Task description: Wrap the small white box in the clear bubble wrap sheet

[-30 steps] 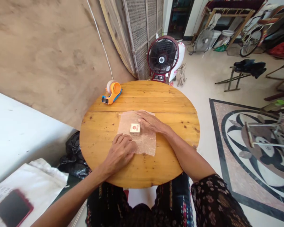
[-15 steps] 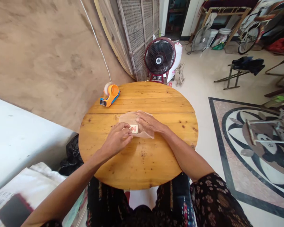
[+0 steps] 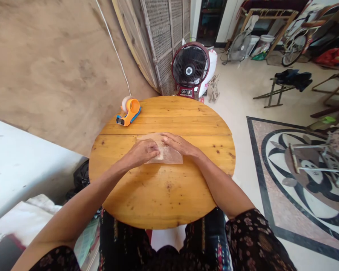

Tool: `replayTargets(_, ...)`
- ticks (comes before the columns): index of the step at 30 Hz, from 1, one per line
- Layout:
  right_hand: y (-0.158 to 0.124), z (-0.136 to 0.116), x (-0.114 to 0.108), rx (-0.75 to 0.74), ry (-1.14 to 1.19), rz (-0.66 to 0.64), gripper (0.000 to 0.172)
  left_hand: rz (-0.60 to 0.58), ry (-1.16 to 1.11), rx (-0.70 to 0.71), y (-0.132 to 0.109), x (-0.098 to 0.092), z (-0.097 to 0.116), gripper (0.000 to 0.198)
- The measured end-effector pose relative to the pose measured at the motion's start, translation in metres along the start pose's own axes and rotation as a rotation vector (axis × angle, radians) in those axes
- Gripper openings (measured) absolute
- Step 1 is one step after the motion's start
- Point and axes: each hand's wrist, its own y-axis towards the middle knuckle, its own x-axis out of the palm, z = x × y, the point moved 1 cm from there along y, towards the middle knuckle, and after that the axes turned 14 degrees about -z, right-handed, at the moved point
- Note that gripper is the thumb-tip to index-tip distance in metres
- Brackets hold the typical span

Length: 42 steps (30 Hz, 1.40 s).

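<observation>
A sheet of bubble wrap [image 3: 169,155] lies folded over a small box in the middle of the round wooden table [image 3: 164,188]; the box is hidden under the wrap. My left hand [image 3: 142,151] presses on the folded wrap from the left, fingers curled on it. From the right, my right hand [image 3: 178,143] lies flat on the wrap with its fingers stretched out. The two hands nearly touch above the hidden box.
An orange tape dispenser [image 3: 127,111] sits at the table's far left edge. A red floor fan [image 3: 190,69] stands behind the table. A black bag [image 3: 80,177] lies on the floor at the left. A stool and a tricycle stand on the right.
My left hand lifted the near half of the bubble wrap and folded it away from me over the small box, which is now covered. My right hand stayed on the wrap.
</observation>
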Motion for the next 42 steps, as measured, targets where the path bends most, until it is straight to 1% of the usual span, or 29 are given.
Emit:
replayTargets(3,0.000,0.003,-0.002,-0.010,0.073,-0.038,0.059,0.013,-0.092,-0.021,0.002,0.000,0.000,0.018)
replayTargets(5,0.001,0.008,-0.001,-0.019,0.088,-0.072,0.062,0.005,-0.146,-0.025,0.003,0.001,-0.001,0.018)
replayTargets(7,0.003,0.014,0.001,-0.024,0.081,-0.077,0.060,-0.002,-0.199,-0.031,0.004,0.002,-0.003,0.017)
replayTargets(14,0.010,0.026,0.003,-0.068,0.027,-0.046,0.029,-0.003,-0.351,-0.026,0.009,0.005,-0.013,0.014)
replayTargets(17,0.012,0.029,0.004,-0.081,-0.035,-0.037,0.022,0.006,-0.364,-0.032,0.009,0.005,-0.013,0.013)
replayTargets(19,0.012,0.028,0.006,-0.090,-0.070,-0.034,0.024,0.022,-0.368,-0.044,0.008,0.006,-0.013,0.014)
replayTargets(21,0.012,0.026,0.007,-0.096,-0.103,-0.005,0.029,0.037,-0.365,-0.040,0.008,0.006,-0.013,0.015)
replayTargets(24,0.011,0.019,0.009,-0.123,-0.158,0.036,0.046,0.058,-0.323,0.013,0.008,0.008,-0.014,0.016)
replayTargets(26,0.011,0.016,0.009,-0.128,-0.186,0.040,0.057,0.073,-0.303,0.039,0.008,0.009,-0.016,0.017)
replayTargets(28,0.011,0.016,0.010,-0.122,-0.200,0.033,0.061,0.076,-0.330,0.020,0.008,0.011,-0.017,0.017)
replayTargets(31,0.011,0.015,0.010,-0.152,-0.237,0.031,0.053,0.035,-0.418,-0.035,0.008,0.011,-0.018,0.017)
replayTargets(33,0.010,0.013,0.010,-0.178,-0.265,0.026,0.044,0.009,-0.458,-0.038,0.008,0.011,-0.018,0.016)
replayTargets(36,0.009,0.009,0.011,-0.180,-0.279,0.036,0.033,0.003,-0.477,-0.028,0.009,0.009,-0.016,0.016)
replayTargets(42,0.012,0.003,0.017,-0.127,-0.272,0.048,0.027,0.008,-0.527,-0.034,0.009,0.009,-0.013,0.020)
